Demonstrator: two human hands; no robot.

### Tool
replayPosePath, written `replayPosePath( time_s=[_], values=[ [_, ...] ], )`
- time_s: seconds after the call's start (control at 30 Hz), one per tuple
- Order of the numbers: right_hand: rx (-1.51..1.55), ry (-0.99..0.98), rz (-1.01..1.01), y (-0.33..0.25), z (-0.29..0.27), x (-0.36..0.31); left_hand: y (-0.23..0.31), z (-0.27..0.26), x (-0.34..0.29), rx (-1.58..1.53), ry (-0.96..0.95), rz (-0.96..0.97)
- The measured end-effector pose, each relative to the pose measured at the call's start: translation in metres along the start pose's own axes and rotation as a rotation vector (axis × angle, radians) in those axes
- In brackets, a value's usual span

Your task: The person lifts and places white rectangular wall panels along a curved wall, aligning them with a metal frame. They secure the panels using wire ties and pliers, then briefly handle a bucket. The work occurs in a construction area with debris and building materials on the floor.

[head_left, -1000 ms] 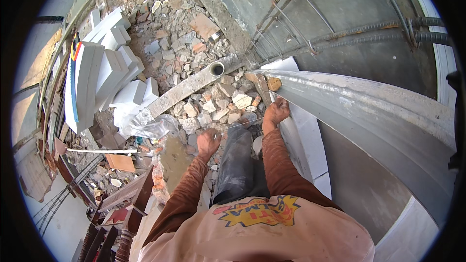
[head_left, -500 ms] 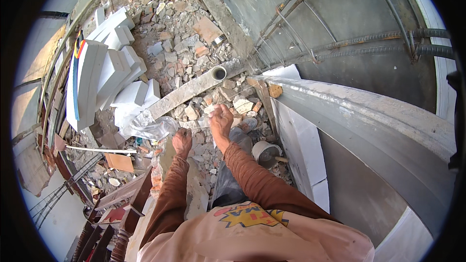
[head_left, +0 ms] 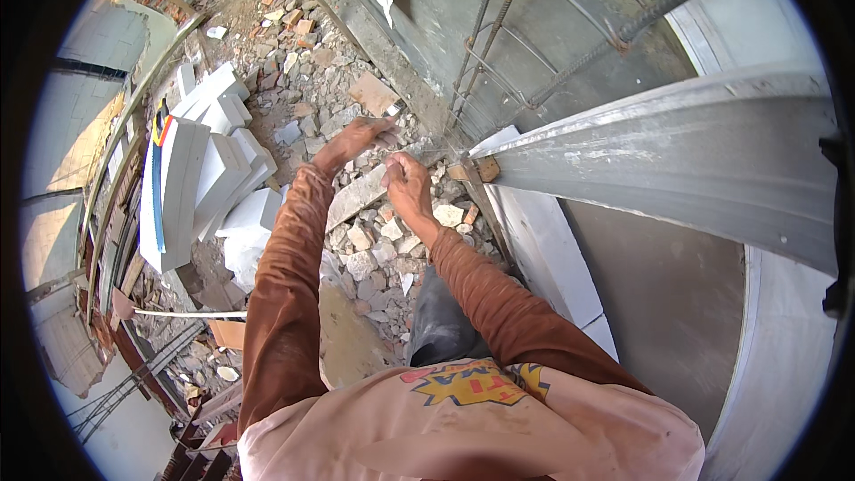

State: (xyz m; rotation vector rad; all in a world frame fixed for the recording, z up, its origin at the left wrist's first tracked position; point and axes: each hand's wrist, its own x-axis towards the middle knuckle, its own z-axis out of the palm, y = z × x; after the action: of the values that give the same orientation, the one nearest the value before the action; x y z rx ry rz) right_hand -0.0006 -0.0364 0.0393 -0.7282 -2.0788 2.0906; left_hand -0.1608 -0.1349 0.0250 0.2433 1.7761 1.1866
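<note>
Both my hands are held out over a rubble-strewn floor, close together. My left hand (head_left: 354,142) reaches across with its fingers stretched to the right, and nothing shows in it. Just below and to the right, my right hand (head_left: 409,183) is closed, its fingers pressed together; what they hold, if anything, is too small to make out. Beneath the hands runs a pale concrete strip (head_left: 354,199) lying across broken stone and brick (head_left: 361,263). To the right of my right hand, a small wooden block (head_left: 486,168) sits at the end of a long grey beam (head_left: 659,138).
White blocks (head_left: 218,180) are stacked on the left, with a blue-bladed handsaw (head_left: 158,187) against them. Steel rebar (head_left: 570,80) juts out at the upper right. White panels (head_left: 557,258) stand beside my right arm. A pale-handled tool (head_left: 191,313) lies lower left.
Both hands have moved farther forward; the left has gone from closed to stretched fingers and risen above the right. The view has shifted; the pipe end and bucket no longer show.
</note>
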Motion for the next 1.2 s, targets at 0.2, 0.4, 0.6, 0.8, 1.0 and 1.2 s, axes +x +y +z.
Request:
replayPosePath(
  time_s=[0.2,0.4,0.6,0.8,1.0,1.2],
  values=[
    [-0.035,0.127,-0.206,-0.008,0.005,-0.025,0.053,0.105,0.051,0.506,-0.313,-0.297],
    [-0.235,-0.023,-0.148,0.001,-0.043,-0.064,0.049,0.114,0.057,1.162,0.364,0.630],
    [-0.386,0.038,-0.161,0.074,-0.128,-0.166,0.074,0.118,0.060,1.513,0.541,0.831],
    [-0.394,0.393,0.183,0.152,-0.215,-0.307,0.090,0.124,0.041,1.476,0.767,0.676],
    [-0.320,0.462,0.598,0.191,-0.238,-0.413,0.114,0.145,0.022,1.325,0.816,0.566],
    [-0.289,0.531,0.609,0.212,-0.228,-0.481,0.125,0.159,-0.010,1.285,0.861,0.608]
  ],
)
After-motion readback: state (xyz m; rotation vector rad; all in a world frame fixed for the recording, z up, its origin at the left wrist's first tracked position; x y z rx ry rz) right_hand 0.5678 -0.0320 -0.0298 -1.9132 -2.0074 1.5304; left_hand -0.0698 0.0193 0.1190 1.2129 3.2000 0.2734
